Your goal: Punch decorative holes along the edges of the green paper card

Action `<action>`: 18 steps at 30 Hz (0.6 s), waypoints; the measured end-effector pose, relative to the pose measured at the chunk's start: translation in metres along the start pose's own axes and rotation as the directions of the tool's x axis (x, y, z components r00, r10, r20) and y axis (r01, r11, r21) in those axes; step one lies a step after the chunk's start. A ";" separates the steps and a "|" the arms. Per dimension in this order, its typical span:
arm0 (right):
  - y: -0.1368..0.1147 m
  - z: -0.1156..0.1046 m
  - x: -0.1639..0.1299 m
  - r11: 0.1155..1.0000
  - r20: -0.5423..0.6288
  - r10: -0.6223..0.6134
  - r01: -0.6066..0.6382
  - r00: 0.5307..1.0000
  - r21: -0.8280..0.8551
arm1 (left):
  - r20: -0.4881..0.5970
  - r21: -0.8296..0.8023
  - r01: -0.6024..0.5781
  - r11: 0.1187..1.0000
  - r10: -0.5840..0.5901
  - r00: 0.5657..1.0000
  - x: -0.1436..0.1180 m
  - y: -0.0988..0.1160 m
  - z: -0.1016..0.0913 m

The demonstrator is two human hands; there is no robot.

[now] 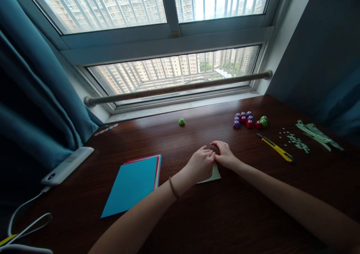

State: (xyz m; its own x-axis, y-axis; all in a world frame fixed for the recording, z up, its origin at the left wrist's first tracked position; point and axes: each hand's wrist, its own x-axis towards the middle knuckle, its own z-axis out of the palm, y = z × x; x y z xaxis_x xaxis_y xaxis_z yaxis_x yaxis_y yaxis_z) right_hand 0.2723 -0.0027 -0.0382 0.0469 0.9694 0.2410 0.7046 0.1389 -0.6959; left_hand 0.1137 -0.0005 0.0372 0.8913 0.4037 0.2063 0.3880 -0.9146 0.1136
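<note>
While our 2 hands meet in the middle of the dark wooden table (225, 216), we press down on a small pale green paper (216, 174) that lies flat under them. Our left hand (200, 166) is curled with its fingertips pinched on the paper's top edge, and our right hand (225, 154) is curled the same way, touching the left one. Most of the paper is hidden; only 1 corner peeks out below the hands. It looks to us like we are folding or creasing the sheet just now. The next move would need a firm, slow press along the fold, so the edges stay lined up. To the left lies a stack of coloured sheets (132, 184) with a blue one on top. On the right sit a bunch of little punches (249, 120) in purple, red and green, and 1 green punch (181, 122) sits alone near the window. A yellow knife (276, 148) lies near the right hand, with tiny green bits (295, 141) and cut green strips (317, 135) farther off. A white power bank (67, 165) rests at the far left by the teal curtain (36, 96).
</note>
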 end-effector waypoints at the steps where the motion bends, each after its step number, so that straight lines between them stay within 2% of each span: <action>1: 0.000 -0.001 0.000 1.000 0.002 0.001 -0.001 1.000 0.001 | 0.003 0.006 -0.004 1.000 0.004 1.000 0.001 0.000 0.000; 11: 0.000 0.003 -0.005 1.000 -0.033 0.011 -0.010 0.999 0.030 | 0.011 0.060 0.001 0.998 -0.002 1.000 -0.002 0.006 0.011; 18: -0.002 0.001 -0.006 0.996 -0.055 0.015 -0.010 0.998 0.087 | -0.022 0.035 0.114 0.993 -0.114 0.993 -0.023 0.003 0.008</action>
State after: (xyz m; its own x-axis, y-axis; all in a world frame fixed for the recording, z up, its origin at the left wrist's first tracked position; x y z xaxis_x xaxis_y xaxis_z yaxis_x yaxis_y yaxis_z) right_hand 0.2701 -0.0089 -0.0393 0.0962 0.9587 0.2678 0.6402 0.1465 -0.7541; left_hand 0.0960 -0.0128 0.0253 0.8360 0.5055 0.2134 0.4955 -0.8626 0.1023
